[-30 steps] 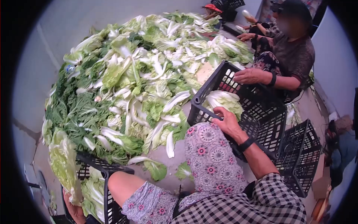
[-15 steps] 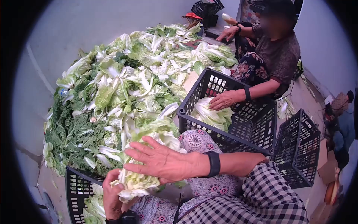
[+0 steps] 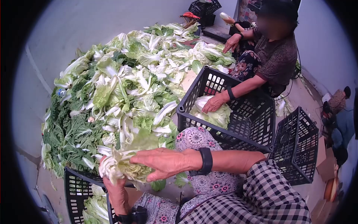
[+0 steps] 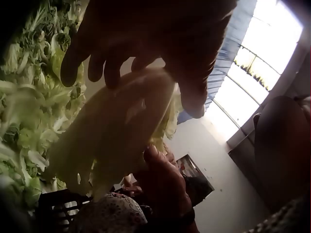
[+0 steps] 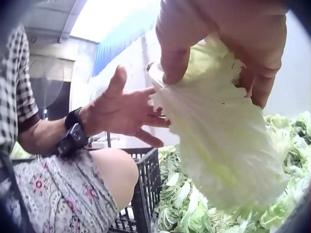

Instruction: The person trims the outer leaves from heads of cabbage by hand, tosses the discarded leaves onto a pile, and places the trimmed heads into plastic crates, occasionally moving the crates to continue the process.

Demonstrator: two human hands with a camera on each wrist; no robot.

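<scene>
A pale green and white napa cabbage (image 3: pixel 125 164) with loose outer leaves is held up over the lap, left of centre in the head view. My right hand (image 3: pixel 164 162) grips it from the right; in the right wrist view its thumb and fingers (image 5: pixel 175 63) close on the leafy top. Palm spread and fingers apart, my left hand (image 5: pixel 129 111) is right at the cabbage's other side, fingertips overlapping its edge. In the head view the left hand (image 3: pixel 116 192) shows under the cabbage, its fingers partly hidden.
A heap of cabbage leaves (image 3: pixel 89 104) covers the floor ahead. One black crate (image 3: pixel 76 190) with cabbage stands lower left. Another crate (image 3: pixel 257 143) stands at right, where a seated person's hand (image 3: pixel 216 102) rests on a cabbage (image 3: pixel 220 117). A further crate (image 3: pixel 296 145) lies beyond it.
My left hand brought the cabbage up from the lower left crate to the lap, then spread its fingers. My right hand came over from the right crate and took hold. The other person reached into that crate.
</scene>
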